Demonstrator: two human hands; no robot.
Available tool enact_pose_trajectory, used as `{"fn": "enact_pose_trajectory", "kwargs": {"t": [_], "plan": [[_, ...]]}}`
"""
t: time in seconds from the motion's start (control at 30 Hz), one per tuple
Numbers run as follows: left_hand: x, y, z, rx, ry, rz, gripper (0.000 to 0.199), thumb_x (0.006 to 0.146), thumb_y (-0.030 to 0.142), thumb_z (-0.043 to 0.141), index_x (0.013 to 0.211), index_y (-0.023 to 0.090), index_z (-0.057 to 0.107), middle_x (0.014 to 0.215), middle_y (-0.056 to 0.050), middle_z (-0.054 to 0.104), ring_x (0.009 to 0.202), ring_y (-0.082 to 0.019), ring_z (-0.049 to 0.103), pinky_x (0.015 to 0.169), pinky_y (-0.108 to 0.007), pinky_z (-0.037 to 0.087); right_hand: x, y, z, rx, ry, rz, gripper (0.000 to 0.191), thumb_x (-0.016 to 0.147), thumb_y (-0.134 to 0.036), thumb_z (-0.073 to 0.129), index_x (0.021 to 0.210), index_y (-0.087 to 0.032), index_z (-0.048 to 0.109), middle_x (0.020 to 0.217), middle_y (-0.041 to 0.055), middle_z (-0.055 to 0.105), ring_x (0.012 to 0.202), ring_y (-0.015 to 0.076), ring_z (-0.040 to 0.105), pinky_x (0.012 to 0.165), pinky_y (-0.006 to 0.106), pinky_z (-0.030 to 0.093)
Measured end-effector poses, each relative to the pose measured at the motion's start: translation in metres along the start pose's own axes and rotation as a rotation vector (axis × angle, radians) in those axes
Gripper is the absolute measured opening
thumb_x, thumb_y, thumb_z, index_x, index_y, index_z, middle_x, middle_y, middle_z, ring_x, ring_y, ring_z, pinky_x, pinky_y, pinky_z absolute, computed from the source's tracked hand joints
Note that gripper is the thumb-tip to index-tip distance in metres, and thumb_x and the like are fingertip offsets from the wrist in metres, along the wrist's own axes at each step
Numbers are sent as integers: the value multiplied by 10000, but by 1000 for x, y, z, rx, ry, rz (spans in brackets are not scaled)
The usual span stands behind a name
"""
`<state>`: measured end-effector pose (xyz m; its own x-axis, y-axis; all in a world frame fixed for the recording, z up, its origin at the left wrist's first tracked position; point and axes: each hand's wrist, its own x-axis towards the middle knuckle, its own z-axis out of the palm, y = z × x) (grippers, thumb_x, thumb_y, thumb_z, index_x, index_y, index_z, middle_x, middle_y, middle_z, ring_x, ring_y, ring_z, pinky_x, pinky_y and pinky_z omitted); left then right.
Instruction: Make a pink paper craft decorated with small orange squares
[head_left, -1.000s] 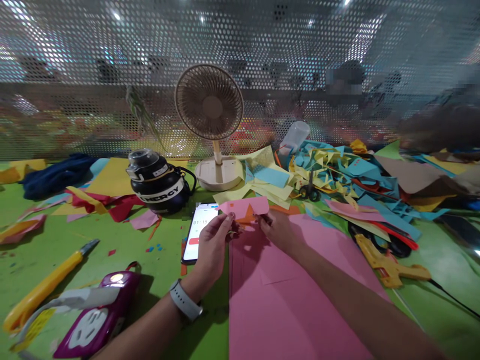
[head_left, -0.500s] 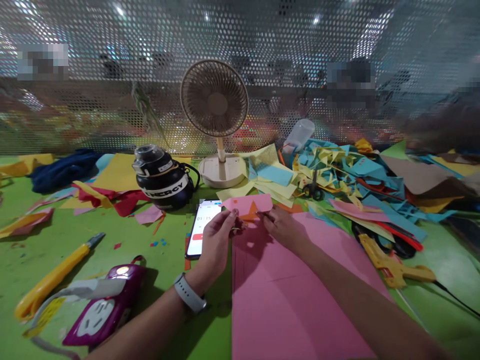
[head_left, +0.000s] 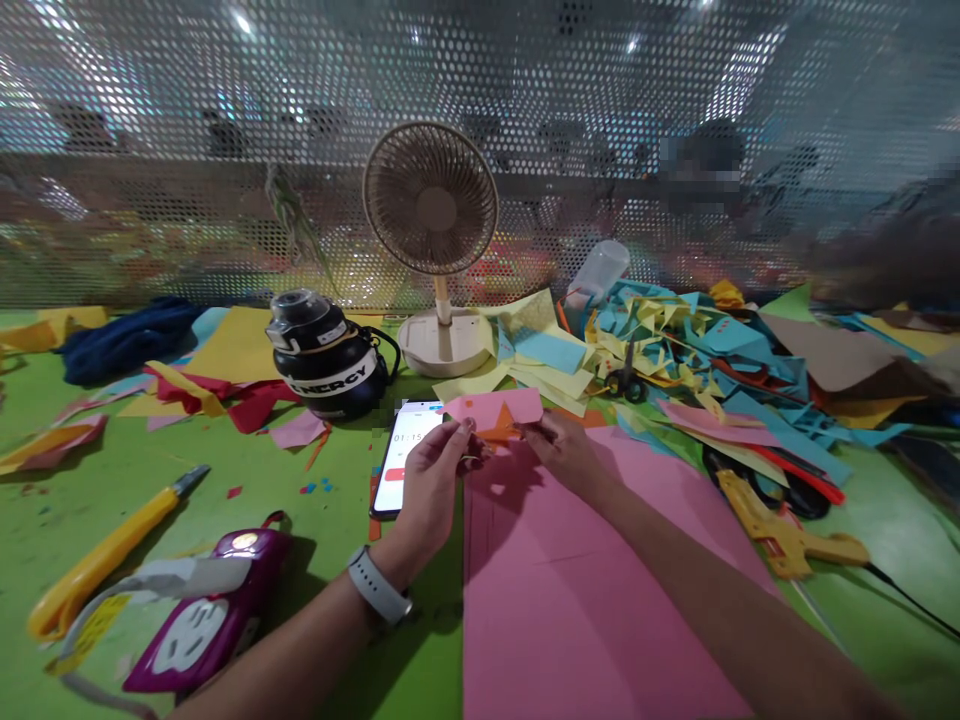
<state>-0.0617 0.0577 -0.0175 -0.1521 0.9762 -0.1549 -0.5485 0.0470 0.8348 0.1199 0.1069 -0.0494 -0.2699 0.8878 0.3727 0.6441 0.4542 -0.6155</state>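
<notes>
A small strip of pink paper [head_left: 517, 401] is held up above a large pink sheet [head_left: 570, 620]. My left hand [head_left: 435, 470] is closed, its thumb and fingers pinching the strip's lower left side. An orange paper star [head_left: 501, 424] lies against the strip's front, its lower part reaching past the strip's edge. With fingertips together, my right hand [head_left: 559, 450] pinches at the star's right point; the exact contact is small and partly hidden. Beside my left hand, a phone [head_left: 390, 490] with a lit timer lies on the green table [head_left: 330, 560].
A fan [head_left: 431, 210] and a black bottle [head_left: 322, 365] stand behind my hands. At right are a yellow glue gun [head_left: 780, 530], scissors [head_left: 628, 380] and heaped paper scraps [head_left: 697, 330]. A yellow cutter knife [head_left: 112, 560] and a purple pouch-like object [head_left: 217, 610] lie at left.
Very little differs. The pink strip and both hands have shifted only slightly, and the grips look the same.
</notes>
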Motion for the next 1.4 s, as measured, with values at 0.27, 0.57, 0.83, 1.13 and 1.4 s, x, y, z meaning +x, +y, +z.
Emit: {"fn": "enact_pose_trajectory", "kwargs": {"t": [0.27,0.57,0.83,1.13,1.4], "plan": [[0,-1,-1,-12,9,-12,305,583,349,876,753,160,706,627,21,675,565,-91,617,553,-186,496,-2,-5,0,1,-46,-50,203,914,-189,490,880,-200,689,848,78,700,779,188,641,691,298,489],[0,0,0,-18,1,-14,288,589,337,875,737,160,703,616,22,667,554,-82,606,543,-173,484,-1,-6,-4,-45,-95,-83,250,930,-185,470,808,-173,688,797,91,666,748,192,610,677,303,469],[0,-1,-1,-6,-16,-7,264,619,340,859,729,161,699,614,30,653,542,-72,592,527,-164,470,0,0,-2,-24,-85,-72,216,925,-196,473,841,-185,671,791,64,666,737,180,604,669,290,462],[1,-1,0,1,3,-12,294,595,348,863,741,160,691,619,23,662,545,-89,606,531,-186,477,1,-3,-1,-31,-83,-30,194,914,-185,483,877,-186,673,842,63,697,775,179,644,680,282,488],[1,-2,-1,11,23,-26,298,597,339,867,750,157,687,619,25,661,543,-86,605,525,-179,479,-1,-12,-4,-206,-145,-75,277,955,-239,444,948,-179,714,825,95,698,768,192,625,688,293,445]]}}
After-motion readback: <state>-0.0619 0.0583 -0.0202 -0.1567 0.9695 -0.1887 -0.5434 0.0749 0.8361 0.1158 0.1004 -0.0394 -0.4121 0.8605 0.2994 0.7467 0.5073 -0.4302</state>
